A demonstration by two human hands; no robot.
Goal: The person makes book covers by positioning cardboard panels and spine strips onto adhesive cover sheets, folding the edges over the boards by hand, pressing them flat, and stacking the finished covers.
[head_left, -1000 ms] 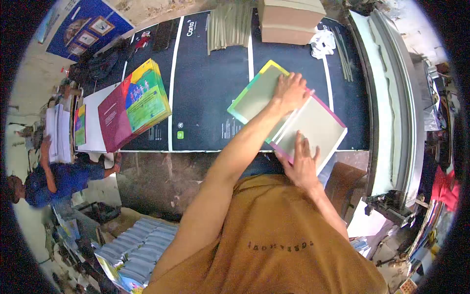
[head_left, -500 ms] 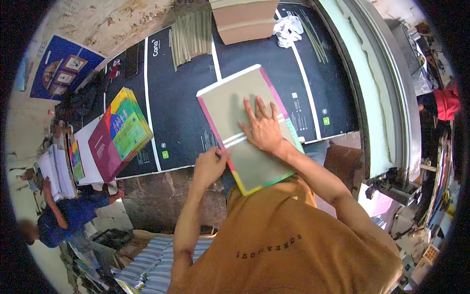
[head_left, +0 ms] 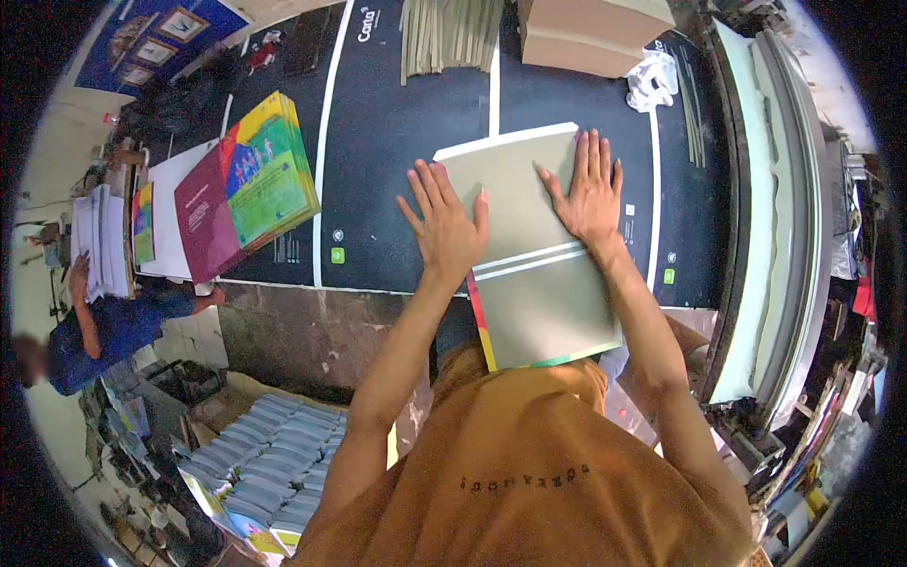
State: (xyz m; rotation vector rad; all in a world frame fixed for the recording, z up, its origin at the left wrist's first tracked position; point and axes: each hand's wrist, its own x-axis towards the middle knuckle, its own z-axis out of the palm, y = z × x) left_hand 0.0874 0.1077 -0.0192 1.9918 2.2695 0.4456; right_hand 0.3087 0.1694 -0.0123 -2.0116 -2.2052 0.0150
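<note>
A hardback book cover (head_left: pixel 515 213) lies inside up in front of me. Its grey boards are split by a narrow strip between two white gaps, with coloured paper folded over parts of the edges. My left hand (head_left: pixel 446 227) rests flat along its left edge, fingers spread and pointing away from me. My right hand (head_left: pixel 590 200) presses on the right edge, thumb over the board and fingers along the side. The near end of the cover overhangs the table edge by my body. Both palms hide parts of the side edges.
Printed cover sheets (head_left: pixel 269 175) are stacked at the left. Grey board strips (head_left: pixel 449 38), a cardboard box (head_left: pixel 595 36) and a white cloth (head_left: pixel 652 80) lie at the back of the black table (head_left: pixel 378 208). A machine's pale rail (head_left: pixel 756 217) borders the right; a person in blue (head_left: pixel 113 331) is at far left.
My right hand has moved from the middle of the cover to its right edge. My left hand has opened and slid up the left edge. The view has turned slightly.
</note>
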